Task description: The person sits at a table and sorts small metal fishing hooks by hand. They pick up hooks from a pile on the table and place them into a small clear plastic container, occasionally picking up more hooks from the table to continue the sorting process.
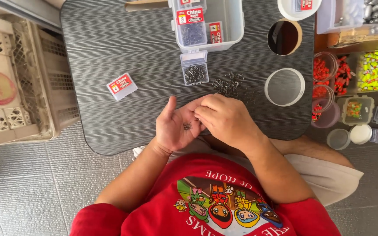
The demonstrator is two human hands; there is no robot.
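Only tiny hooks (187, 126), axis indiscernible

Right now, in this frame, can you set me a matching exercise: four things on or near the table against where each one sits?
Things:
1. loose hooks
2. white ring
3. red-labelled box
4. left hand

Places:
A. cupped, a few hooks in the palm
B. right side of the table
C. left of the open box
D. scattered just beyond the right hand

Pairs: 1-D, 2-B, 3-C, 4-A
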